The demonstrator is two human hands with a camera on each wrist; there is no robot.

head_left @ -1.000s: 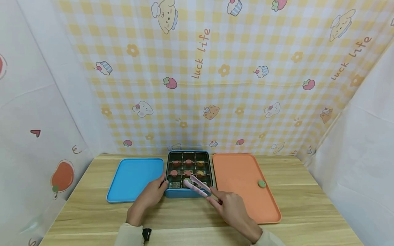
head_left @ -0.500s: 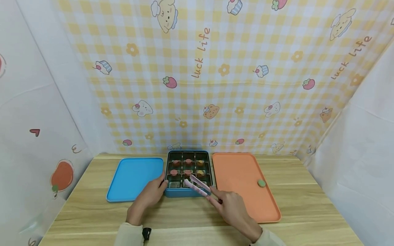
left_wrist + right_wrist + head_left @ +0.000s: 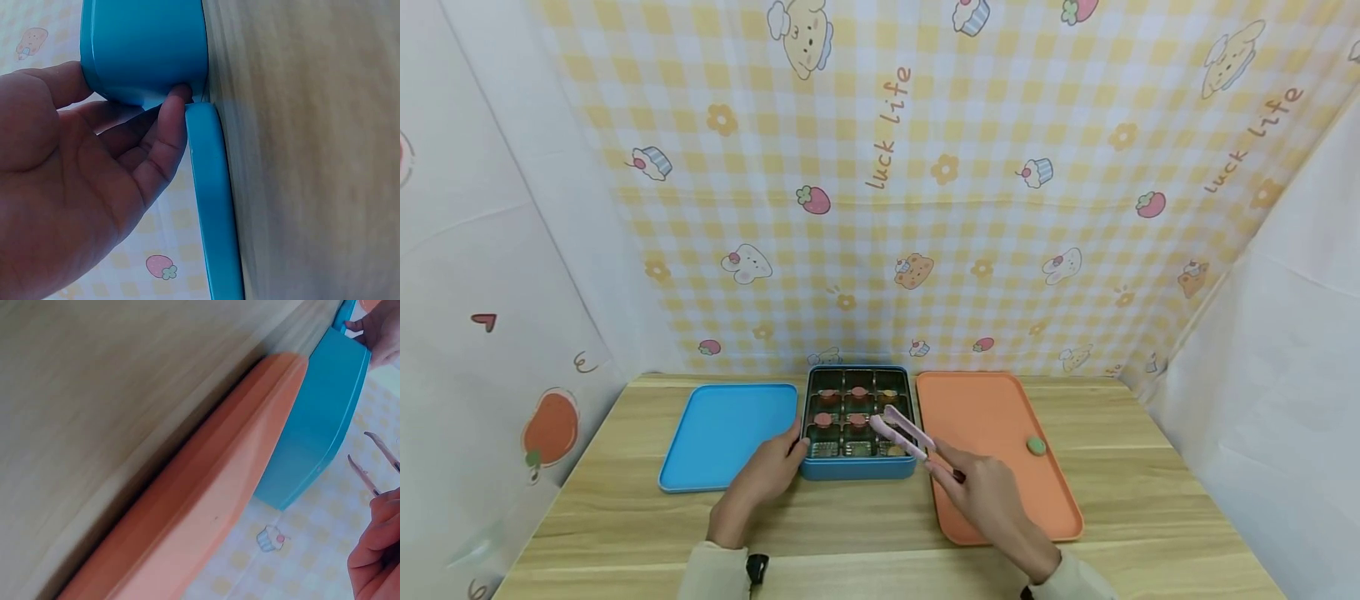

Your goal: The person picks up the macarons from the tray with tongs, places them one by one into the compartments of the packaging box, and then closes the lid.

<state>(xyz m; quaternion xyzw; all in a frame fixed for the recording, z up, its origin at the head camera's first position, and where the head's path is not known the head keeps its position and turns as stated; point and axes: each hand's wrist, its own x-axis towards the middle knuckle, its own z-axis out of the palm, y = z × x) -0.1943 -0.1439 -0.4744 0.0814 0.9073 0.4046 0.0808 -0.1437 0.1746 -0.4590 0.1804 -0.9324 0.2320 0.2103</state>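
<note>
A blue box (image 3: 859, 470) with a dark divided insert stands at the table's middle. My left hand (image 3: 772, 473) holds its left front corner; in the left wrist view the thumb presses the upper edge and the fingers curl against the side. My right hand (image 3: 992, 496) grips pink tongs (image 3: 906, 439) over the box's right side. Their tips stand apart, and nothing shows between them in the right wrist view. Pinkish-red macarons (image 3: 823, 419) and yellowish ones sit in the back and middle compartments. A yellowish piece (image 3: 896, 451) shows in the front right compartment.
Left of the box lies a flat blue tray or lid (image 3: 730, 433). An orange tray (image 3: 973, 408) lies close on the right, with one green macaron (image 3: 1036, 446) near its right edge. A checked cloth (image 3: 985, 308) hangs behind the table.
The tongs tips have moved right and back from the front middle compartment. A green macaron, seen at the tips a second ago, no longer shows there. My left hand has stayed put.
</note>
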